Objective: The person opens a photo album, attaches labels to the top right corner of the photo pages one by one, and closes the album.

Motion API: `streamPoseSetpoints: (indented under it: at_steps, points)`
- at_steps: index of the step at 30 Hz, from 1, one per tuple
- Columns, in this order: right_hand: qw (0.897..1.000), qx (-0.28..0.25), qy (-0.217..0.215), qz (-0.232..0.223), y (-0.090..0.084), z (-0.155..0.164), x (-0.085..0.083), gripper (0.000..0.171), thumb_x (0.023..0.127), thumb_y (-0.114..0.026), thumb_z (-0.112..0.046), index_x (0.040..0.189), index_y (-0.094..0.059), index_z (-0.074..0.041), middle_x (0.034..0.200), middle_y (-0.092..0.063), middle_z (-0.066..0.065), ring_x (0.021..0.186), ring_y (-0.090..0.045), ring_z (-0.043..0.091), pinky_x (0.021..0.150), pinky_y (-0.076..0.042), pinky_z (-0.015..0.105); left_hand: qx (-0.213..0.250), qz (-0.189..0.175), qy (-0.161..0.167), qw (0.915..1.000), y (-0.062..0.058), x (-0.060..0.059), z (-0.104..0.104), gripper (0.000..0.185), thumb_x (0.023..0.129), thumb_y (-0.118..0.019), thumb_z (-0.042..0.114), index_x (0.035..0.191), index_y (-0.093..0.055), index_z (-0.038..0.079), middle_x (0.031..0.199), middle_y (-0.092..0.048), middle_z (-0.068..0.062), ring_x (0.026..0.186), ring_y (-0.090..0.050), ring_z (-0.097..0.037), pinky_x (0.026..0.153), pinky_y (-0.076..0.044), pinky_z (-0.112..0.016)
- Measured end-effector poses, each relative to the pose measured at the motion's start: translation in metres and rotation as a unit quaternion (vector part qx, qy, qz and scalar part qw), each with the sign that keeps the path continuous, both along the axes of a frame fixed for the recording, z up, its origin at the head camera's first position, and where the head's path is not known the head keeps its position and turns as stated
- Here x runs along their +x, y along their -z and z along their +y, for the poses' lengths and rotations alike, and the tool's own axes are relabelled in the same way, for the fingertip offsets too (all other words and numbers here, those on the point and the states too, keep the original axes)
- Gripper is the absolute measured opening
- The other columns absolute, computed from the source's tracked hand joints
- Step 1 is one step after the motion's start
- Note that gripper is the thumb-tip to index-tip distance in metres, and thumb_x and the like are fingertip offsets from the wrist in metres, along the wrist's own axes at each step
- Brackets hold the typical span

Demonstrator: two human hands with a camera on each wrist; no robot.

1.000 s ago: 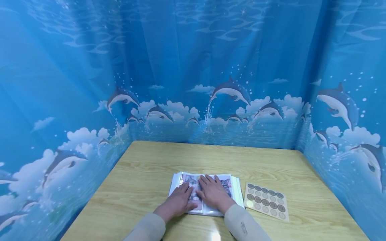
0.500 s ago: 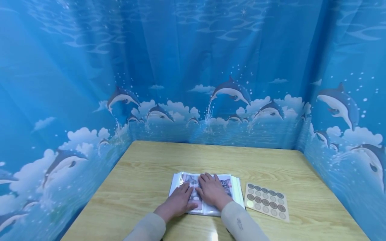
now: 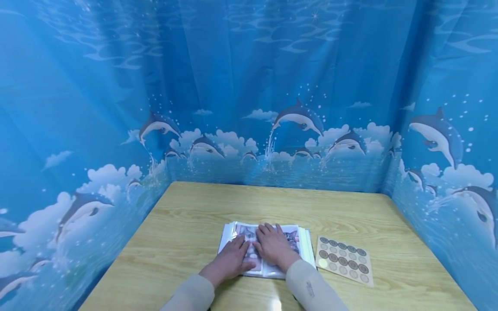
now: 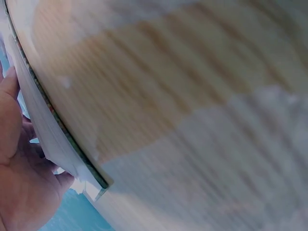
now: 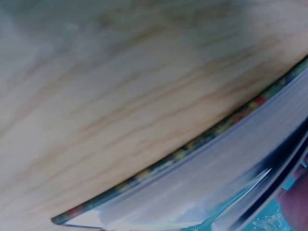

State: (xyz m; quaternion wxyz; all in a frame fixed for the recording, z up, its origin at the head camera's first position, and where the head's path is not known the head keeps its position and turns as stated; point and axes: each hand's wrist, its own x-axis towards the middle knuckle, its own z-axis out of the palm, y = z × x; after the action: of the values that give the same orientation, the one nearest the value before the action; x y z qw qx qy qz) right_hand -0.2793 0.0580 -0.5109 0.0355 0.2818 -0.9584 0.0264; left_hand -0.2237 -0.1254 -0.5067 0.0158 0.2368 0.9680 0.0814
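Resting on a photo album (image 3: 268,271), the left hand (image 3: 232,255) and right hand (image 3: 274,247) lie with fingers extended across its pages, neither curled round anything. The left hand's fingers point far and right, those of the right hand far and left; the two are close together near the album's middle. Pale sleeves (image 3: 314,286) cover both forearms. The album is spread flat, its long axis running left to right, its fold near to far. A cat photograph (image 3: 292,239) shows on the right page, ears toward the far side; the photograph on the left page is partly hidden. The wrist views show a dark, multicoloured cover edge (image 5: 185,149) beneath thick white leaves. Just right of the album lies a sheet of round stickers (image 3: 344,260), its long axis slanting so that the right end is nearer; rows of dark and pale discs alternate. Both items occupy the near part of a wood-grained table (image 3: 210,207). Blue curtains (image 3: 233,86) printed with dolphins, clouds and water enclose the left, far and right sides.
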Motion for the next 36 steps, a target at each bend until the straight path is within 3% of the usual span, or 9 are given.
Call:
streamPoseSetpoints:
  at_steps: [13,26,29,36]
  points:
    - [0.999,0.018,0.001,0.029,0.004,0.013,0.0,0.055,0.103,-0.043,-0.044,0.144,-0.051,-0.007,0.149,-0.047,0.01,0.139,-0.039,0.032,0.115,-0.024,0.06,0.001,0.023,0.008,0.9997,0.001,-0.011,0.001,0.072,0.092,-0.063,0.052,0.141,-0.051,0.001,0.146,-0.044,-0.024,0.135,-0.042,-0.039,0.11,-0.037,-0.052]
    - [0.999,-0.027,0.035,0.01,-0.004,0.028,0.005,0.053,0.103,-0.047,-0.04,0.141,-0.052,-0.004,0.148,-0.047,0.014,0.139,-0.039,0.034,0.115,-0.024,0.061,0.015,0.007,-0.017,0.9997,-0.012,-0.015,0.005,0.069,0.083,-0.072,0.05,0.128,-0.059,0.0,0.137,-0.051,-0.024,0.128,-0.047,-0.038,0.102,-0.043,-0.055]
    - [0.998,-0.041,0.045,0.006,-0.005,0.034,0.007,0.051,0.102,-0.049,-0.039,0.14,-0.053,-0.004,0.148,-0.047,0.015,0.138,-0.039,0.035,0.114,-0.024,0.061,0.02,0.017,-0.022,0.9994,-0.012,-0.015,0.004,0.062,0.081,-0.072,0.047,0.122,-0.062,0.001,0.135,-0.052,-0.024,0.127,-0.048,-0.039,0.1,-0.044,-0.055]
    - [0.995,-0.069,0.074,-0.002,-0.007,0.053,0.015,0.053,0.102,-0.049,-0.037,0.14,-0.052,0.0,0.148,-0.047,0.018,0.138,-0.039,0.038,0.115,-0.023,0.061,0.032,0.056,-0.029,0.9975,-0.015,-0.019,0.001,0.026,0.08,-0.07,0.026,0.094,-0.063,0.006,0.119,-0.057,-0.021,0.111,-0.055,-0.037,0.092,-0.048,-0.055]
